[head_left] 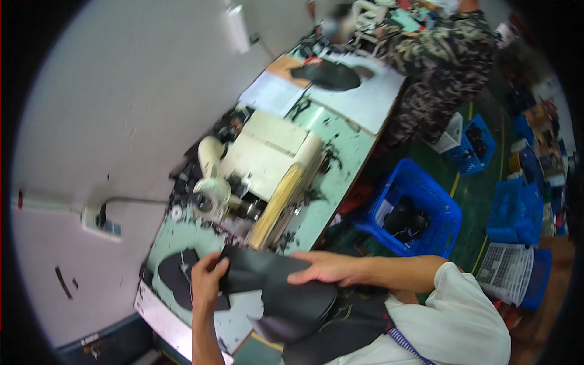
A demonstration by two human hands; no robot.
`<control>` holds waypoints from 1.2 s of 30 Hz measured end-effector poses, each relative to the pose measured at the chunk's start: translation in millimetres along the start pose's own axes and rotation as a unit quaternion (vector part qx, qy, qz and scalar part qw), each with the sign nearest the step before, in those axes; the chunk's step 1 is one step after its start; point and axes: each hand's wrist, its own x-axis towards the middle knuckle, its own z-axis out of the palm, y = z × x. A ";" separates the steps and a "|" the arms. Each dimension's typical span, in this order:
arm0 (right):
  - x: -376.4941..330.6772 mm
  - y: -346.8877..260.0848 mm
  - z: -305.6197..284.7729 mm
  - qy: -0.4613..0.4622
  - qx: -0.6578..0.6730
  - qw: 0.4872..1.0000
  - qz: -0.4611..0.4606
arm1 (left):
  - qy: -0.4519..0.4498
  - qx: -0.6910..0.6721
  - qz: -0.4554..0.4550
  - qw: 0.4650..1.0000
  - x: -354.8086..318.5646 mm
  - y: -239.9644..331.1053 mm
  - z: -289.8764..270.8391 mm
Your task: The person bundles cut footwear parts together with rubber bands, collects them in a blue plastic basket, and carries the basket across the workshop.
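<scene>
At near end of worktop [340,164], before cream machine [274,146], black sheet piece [298,298] held between your two hands. Left hand [208,277] pinches left edge; right hand [331,269] grips upper right part. Step looks like positioning piece by hand; next move likely calls for steady grip, floppy material kept unfolded.

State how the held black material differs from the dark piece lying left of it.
The held black material is gripped by the left hand and right hand; the dark piece lies on the table. The held black material looks larger in view than the dark piece. Both are dark, with partly curved edges.
</scene>
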 end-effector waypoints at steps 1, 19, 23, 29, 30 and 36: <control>-3.6 -4.3 0.1 -0.001 0.016 1.000 -0.002 | 0.002 0.043 0.015 0.999 11.6 -8.4 2.3; 13.7 -22.5 -38.0 0.052 0.081 0.995 -0.011 | 0.041 0.041 -0.098 0.993 64.0 -31.7 46.6; 3.7 -33.0 -38.9 0.058 0.094 0.993 -0.040 | 0.046 0.123 -0.057 0.990 77.2 -17.1 57.0; 8.2 -12.7 -43.1 0.070 0.095 0.992 -0.034 | -0.011 -0.018 -0.085 0.996 70.4 -20.9 44.6; 9.2 -10.7 -43.1 0.065 0.105 0.992 -0.037 | -0.003 0.023 -0.090 0.996 70.6 -21.6 43.2; 15.0 -10.2 -44.0 0.060 0.102 0.992 -0.052 | 0.021 0.113 -0.125 0.985 75.3 -23.3 42.2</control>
